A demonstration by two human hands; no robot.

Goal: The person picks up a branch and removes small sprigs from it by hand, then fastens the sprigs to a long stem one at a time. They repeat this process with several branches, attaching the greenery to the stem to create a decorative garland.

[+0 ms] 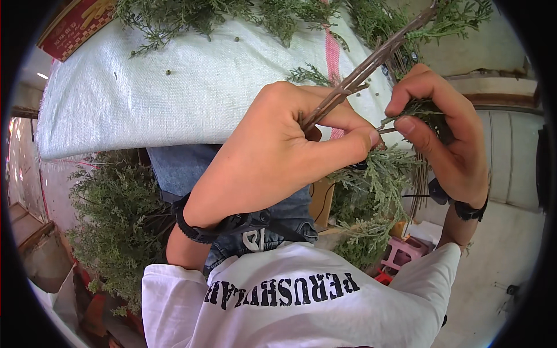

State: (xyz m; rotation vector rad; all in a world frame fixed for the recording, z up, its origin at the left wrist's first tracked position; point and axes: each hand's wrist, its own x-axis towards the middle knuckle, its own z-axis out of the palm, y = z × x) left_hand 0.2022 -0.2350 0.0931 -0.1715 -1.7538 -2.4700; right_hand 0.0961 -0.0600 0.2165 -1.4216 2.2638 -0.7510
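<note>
a white woven sack cloth (174, 98) covers the work surface and fills the upper middle of the view, with a pink stripe (332, 55) running down its right part. its near edge curves across just above the person's lap, and the left end drops off beside a pale wall. sprigs of green cypress-like foliage (174, 14) lie along the far edge of the cloth, with a few small round green berries (168, 73) scattered on the bare weave. a red cardboard box (75, 23) sits at the far left corner. the middle of the cloth is bare, from the berries down to the near edge.

below the cloth, a heap of the same greenery (110, 214) stands on the floor at the left, and more of it (377, 197) hangs under the hands. a small pink plastic stool (403, 252) sits on the pale floor at the right, where the ground opens out toward a grey wall.

the left hand (272, 156) is closed in a fist around a bundle of thin brown twigs (371, 61) — the stems run up and to the right out of the grip, past the cloth's right edge. the right hand (447, 139) is curled, thumb and forefinger pinching a small green sprig (420, 110) just beside the twigs' lower end. both wrists wear dark bands, and the two hands sit close together, fingertips nearly touching.
</note>
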